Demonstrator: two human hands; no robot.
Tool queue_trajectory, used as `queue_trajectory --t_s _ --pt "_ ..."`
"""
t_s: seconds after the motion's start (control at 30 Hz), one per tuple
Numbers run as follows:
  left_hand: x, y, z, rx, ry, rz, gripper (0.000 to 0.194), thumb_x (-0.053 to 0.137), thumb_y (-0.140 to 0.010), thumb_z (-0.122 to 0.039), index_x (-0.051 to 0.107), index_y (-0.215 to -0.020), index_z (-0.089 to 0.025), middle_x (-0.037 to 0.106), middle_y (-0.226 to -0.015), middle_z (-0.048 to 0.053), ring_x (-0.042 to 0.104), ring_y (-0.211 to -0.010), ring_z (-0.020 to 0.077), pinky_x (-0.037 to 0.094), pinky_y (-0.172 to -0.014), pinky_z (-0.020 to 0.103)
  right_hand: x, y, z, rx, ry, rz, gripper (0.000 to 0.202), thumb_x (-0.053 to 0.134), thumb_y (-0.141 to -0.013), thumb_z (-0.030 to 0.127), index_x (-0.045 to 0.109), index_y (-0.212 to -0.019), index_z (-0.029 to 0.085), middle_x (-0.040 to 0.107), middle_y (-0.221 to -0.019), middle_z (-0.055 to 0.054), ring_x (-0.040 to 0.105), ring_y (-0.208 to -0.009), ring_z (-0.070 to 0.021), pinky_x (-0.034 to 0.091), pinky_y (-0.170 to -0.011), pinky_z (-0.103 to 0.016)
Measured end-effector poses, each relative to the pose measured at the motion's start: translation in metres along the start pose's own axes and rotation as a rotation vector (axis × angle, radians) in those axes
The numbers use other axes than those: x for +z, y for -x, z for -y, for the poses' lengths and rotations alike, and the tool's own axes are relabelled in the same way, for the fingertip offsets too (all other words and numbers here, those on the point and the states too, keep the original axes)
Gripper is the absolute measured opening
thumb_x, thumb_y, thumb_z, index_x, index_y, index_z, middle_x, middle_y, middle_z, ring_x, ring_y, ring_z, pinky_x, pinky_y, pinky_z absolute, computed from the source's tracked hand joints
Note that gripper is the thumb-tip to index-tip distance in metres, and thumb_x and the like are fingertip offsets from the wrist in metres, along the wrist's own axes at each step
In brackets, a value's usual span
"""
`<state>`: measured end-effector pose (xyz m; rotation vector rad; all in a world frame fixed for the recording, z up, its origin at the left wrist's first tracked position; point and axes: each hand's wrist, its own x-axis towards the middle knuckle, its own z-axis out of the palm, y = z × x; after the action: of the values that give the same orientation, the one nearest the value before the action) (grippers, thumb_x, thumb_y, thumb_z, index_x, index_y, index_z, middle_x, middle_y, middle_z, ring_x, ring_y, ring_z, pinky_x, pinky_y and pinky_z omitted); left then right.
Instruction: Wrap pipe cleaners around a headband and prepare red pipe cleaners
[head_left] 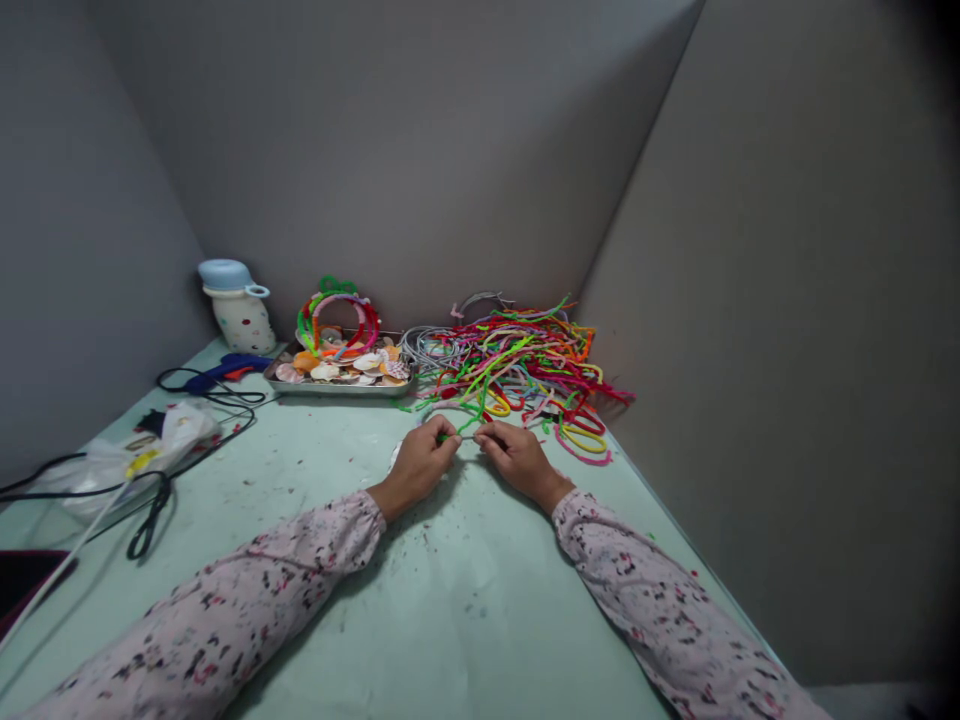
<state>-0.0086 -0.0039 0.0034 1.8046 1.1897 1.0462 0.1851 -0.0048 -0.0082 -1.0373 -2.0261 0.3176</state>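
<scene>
Pale-green tabletop [465, 610]: at eleven o'clock our metal tray [337, 391] holds seashells [326, 371]; our hands [421, 462] [523, 463] pinch a green pipe cleaner [466, 435].

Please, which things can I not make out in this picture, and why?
Head view:
- Thin piece between left hand and right hand: too small to identify, partly covered by them.
- Plastic bag: its contents are blurred behind the plastic.
- Dark object, lower left: cut off by the picture's left edge.
- Tray: its floor is hidden under shells.
</scene>
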Motion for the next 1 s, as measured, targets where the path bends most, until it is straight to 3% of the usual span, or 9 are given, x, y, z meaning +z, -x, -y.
queue_trajectory --t_s 0.33,1.0 --pt "0.0034 -0.0011 0.0039 0.032 -0.041 0.031 0.012 0.051 -0.082 -0.032 0.052 -0.086 -0.02 0.058 -0.062 -0.004 0.054 -0.056 0.0128 0.038 -0.056 0.024 0.0003 -0.0007 -0.0031 0.03 0.074 -0.028 0.015 0.054 -0.09 0.028 0.065 -0.085 0.019 0.064 -0.074 -0.002 0.057 -0.069 -0.015 0.042 -0.063 -0.024" --pt "-0.0005 0.0002 -0.0004 -0.028 -0.005 0.033 0.016 0.049 -0.083 -0.034 0.051 -0.074 -0.02 0.057 -0.052 -0.005 0.052 -0.052 0.0138 0.038 -0.057 0.026 0.0001 0.0001 -0.0001 -0.004 0.042 0.02 0.014 0.052 -0.091 0.024 0.066 -0.093 0.02 0.068 -0.086 -0.003 0.061 -0.078 -0.0153 0.045 -0.072 -0.025"
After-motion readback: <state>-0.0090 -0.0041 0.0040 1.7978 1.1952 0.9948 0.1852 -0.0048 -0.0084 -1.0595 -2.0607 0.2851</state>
